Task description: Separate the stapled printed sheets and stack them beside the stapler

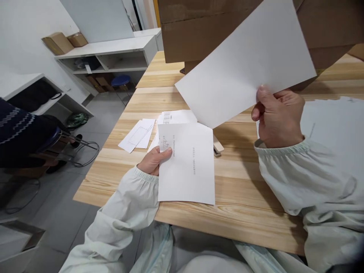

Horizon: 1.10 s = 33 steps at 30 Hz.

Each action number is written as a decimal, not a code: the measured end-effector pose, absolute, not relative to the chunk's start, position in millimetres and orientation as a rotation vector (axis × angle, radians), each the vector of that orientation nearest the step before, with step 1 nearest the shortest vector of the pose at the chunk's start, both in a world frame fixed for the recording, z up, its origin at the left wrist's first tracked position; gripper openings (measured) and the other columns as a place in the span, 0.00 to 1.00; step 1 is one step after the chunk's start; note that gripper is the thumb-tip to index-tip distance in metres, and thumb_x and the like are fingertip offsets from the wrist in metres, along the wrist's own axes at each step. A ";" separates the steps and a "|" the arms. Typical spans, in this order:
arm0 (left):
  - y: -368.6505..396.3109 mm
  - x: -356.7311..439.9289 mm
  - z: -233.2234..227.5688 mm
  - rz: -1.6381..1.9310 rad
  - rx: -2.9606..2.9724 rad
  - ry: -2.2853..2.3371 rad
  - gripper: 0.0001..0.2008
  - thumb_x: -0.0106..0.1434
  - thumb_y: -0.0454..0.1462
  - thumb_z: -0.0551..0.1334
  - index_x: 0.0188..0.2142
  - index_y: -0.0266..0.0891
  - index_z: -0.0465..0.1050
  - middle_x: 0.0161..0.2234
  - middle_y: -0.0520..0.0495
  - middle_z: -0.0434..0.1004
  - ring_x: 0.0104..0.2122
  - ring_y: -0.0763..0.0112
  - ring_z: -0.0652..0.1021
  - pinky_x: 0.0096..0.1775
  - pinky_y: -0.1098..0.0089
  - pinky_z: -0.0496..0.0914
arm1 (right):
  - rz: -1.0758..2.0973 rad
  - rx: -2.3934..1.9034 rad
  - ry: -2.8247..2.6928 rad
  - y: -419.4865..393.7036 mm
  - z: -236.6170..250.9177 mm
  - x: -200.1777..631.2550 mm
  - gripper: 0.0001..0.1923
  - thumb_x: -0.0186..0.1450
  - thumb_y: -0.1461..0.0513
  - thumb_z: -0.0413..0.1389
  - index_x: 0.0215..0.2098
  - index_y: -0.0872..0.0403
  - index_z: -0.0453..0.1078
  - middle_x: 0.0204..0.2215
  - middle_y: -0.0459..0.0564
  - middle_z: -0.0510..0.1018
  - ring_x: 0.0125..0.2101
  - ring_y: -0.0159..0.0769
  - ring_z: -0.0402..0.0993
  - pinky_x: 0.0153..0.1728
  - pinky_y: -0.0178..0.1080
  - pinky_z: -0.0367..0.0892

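One printed sheet (189, 182) lies nearest, over the front part of the tabletop (236, 223), its lettering turned sideways to the wearer. The left hand (153, 161) pinches its left edge, thumb on top and the other fingers mostly out of sight beneath, a grip that likely steadies the page while leaving most of its face uncovered. Up and to the right of the printed sheet, the right hand (277, 113) grips a blank sheet (247, 64) by its lower edge between thumb and bent fingers. That sheet is raised at a slant, probably to lift it clear of other papers; its lowest corner meets the printed sheet's top right corner in view, but whether they touch I cannot tell.

Just right of the printed sheet rests a small pale object (218, 145), partly hidden. Farther right, spread papers (335, 132) show past the right sleeve (301, 174). Behind the printed sheet sit more papers (179, 116), one with a printed grid, and to its left, slips (138, 134), one with a drawn outline. Well beyond it stand a big cardboard box (187, 41) and, far left, a blue stool (121, 80) and white shelving (113, 43).
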<state>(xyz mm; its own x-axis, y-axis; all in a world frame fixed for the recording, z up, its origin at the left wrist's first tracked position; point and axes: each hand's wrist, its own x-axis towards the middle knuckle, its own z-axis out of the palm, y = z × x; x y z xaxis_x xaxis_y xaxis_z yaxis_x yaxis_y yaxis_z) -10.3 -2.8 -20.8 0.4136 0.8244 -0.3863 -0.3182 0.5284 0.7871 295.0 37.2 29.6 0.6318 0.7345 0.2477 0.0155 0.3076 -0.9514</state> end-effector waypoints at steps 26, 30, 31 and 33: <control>3.2 -14.4 -26.1 0.771 0.676 0.843 0.19 0.54 0.34 0.71 0.45 0.31 0.77 0.40 0.37 0.84 0.48 0.49 0.80 0.54 0.53 0.73 | 0.627 -1.285 -0.550 61.6 21.6 309.8 0.16 0.63 0.69 0.59 0.20 0.55 0.61 0.07 0.36 0.61 0.07 0.24 0.61 0.09 0.28 0.50; 8.7 -17.5 -30.6 0.836 0.663 0.862 0.19 0.55 0.32 0.69 0.47 0.32 0.76 0.40 0.38 0.84 0.48 0.52 0.81 0.55 0.55 0.73 | 0.344 -1.242 -0.424 61.2 32.5 341.2 0.16 0.65 0.68 0.53 0.23 0.51 0.55 0.12 0.34 0.63 0.12 0.25 0.70 0.12 0.28 0.49; 9.9 -17.0 -31.0 0.858 0.649 0.862 0.19 0.55 0.32 0.69 0.48 0.32 0.75 0.41 0.38 0.84 0.48 0.52 0.81 0.55 0.55 0.72 | 0.246 -1.195 -0.477 57.4 34.1 343.9 0.15 0.65 0.66 0.54 0.24 0.50 0.55 0.15 0.35 0.67 0.16 0.27 0.75 0.13 0.27 0.52; 11.3 -15.0 -30.5 0.897 0.618 0.847 0.20 0.56 0.31 0.68 0.50 0.32 0.74 0.42 0.37 0.83 0.48 0.52 0.81 0.57 0.55 0.71 | 0.089 -1.057 -0.717 45.8 35.9 336.4 0.11 0.64 0.63 0.57 0.26 0.52 0.61 0.22 0.41 0.75 0.23 0.33 0.80 0.15 0.29 0.61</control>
<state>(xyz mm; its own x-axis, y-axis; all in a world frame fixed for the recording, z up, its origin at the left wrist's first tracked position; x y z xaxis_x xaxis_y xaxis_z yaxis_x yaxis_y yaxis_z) -15.0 11.3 -30.5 0.3525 0.8608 -0.3672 -0.4156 0.4956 0.7627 336.4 45.8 35.9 0.7731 0.3960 0.4955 0.2635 0.5101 -0.8188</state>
